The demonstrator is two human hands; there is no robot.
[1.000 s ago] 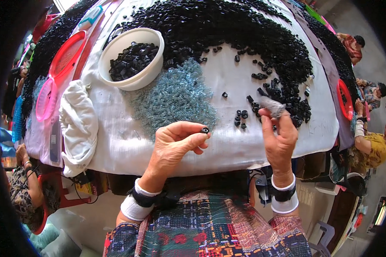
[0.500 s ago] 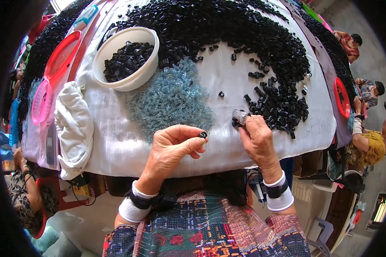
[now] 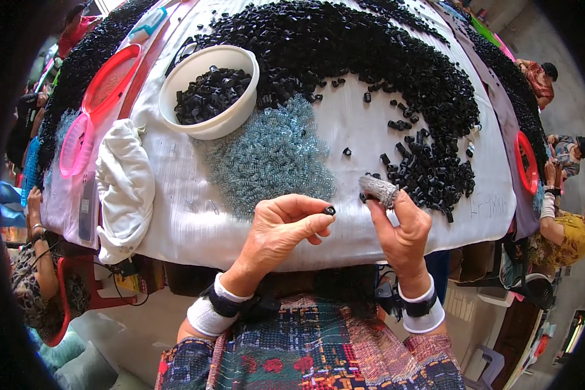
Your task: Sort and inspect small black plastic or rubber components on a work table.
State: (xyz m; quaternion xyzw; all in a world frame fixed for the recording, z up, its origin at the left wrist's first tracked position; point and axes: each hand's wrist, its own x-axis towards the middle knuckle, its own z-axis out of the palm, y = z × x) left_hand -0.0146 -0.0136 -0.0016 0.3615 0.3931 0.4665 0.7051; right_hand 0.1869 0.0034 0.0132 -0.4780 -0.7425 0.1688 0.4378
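My left hand (image 3: 276, 227) is closed in a pinch, with a small black ring-like plastic piece (image 3: 330, 210) between thumb and forefinger. Its hole faces up. To the right, my right hand (image 3: 406, 227) wears a grey cloth finger cover (image 3: 379, 188) on one finger. Another small black piece (image 3: 364, 197) shows at that covered fingertip by the thumb, partly hidden. Both hands hover over the near part of the white cloth (image 3: 253, 244). Beyond my left hand spreads a pile of tiny clear bluish pieces (image 3: 273, 156). Past my right hand lie loose black pieces (image 3: 426, 162).
A white bowl (image 3: 175, 127) of black pieces stands at the far left. A large black heap (image 3: 344, 39) curves across the back. Left lie a crumpled white cloth (image 3: 125, 188), a pink basket (image 3: 77, 146) and a red tray (image 3: 94, 107). Other people (image 3: 556, 218) sit at both sides.
The whole view has shifted slightly, moving the table rightward in the picture. My right hand has turned, showing more of the finger cover. My left hand keeps its pinch on the black piece.
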